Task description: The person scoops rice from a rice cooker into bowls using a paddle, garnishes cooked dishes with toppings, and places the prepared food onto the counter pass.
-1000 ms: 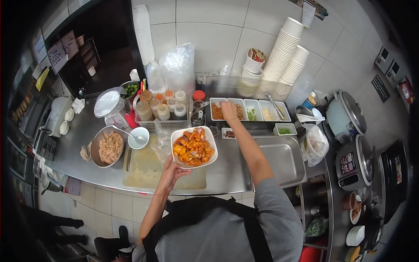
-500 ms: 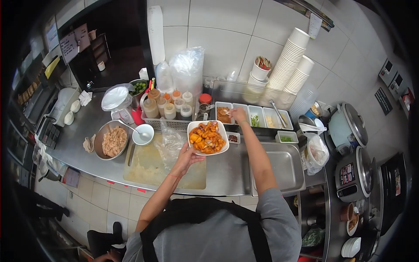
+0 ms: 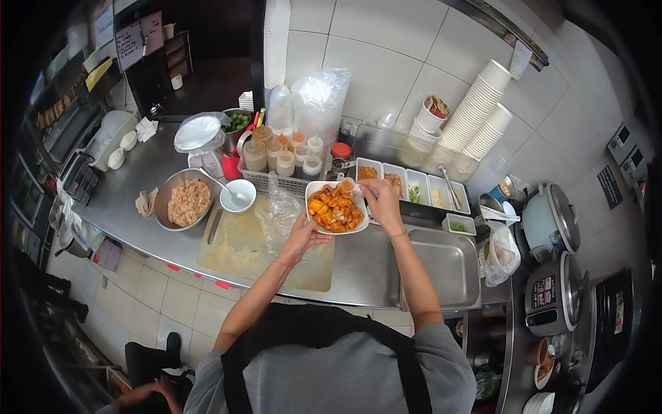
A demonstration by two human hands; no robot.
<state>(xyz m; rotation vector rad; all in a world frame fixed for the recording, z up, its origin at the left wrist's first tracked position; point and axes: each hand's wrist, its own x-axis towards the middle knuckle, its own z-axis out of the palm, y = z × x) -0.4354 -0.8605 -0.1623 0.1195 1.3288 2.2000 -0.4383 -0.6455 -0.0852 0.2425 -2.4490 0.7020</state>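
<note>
A square white bowl (image 3: 312, 190) of orange-glazed food pieces (image 3: 336, 210) is held above the counter by my left hand (image 3: 305, 239), its fingers and thumb closed on the near left side. Closed in a pinch, my right hand (image 3: 381, 205) grips a small spoon (image 3: 347, 185) carrying brown topping over the bowl's far right corner. The spoon's handle is mostly hidden by my fingers. Just beyond sits a container of orange-brown crumbs (image 3: 369, 170), in a row with containers of chopped green onion (image 3: 414, 192) and pale bits (image 3: 439, 196).
A cutting board (image 3: 238, 241) with a plastic bag (image 3: 281, 214) lies left. Further left stand a metal bowl of minced meat (image 3: 187, 203) and a white bowl (image 3: 238, 196). Squeeze bottles (image 3: 285, 163) fill a basket behind. A steel tray (image 3: 441, 265) lies right. Someone sits lower left.
My right hand has drawn the spoon out of the crumb container and brought it back over the bowl. The whole view has shifted slightly; the bowl remains in my left hand.
</note>
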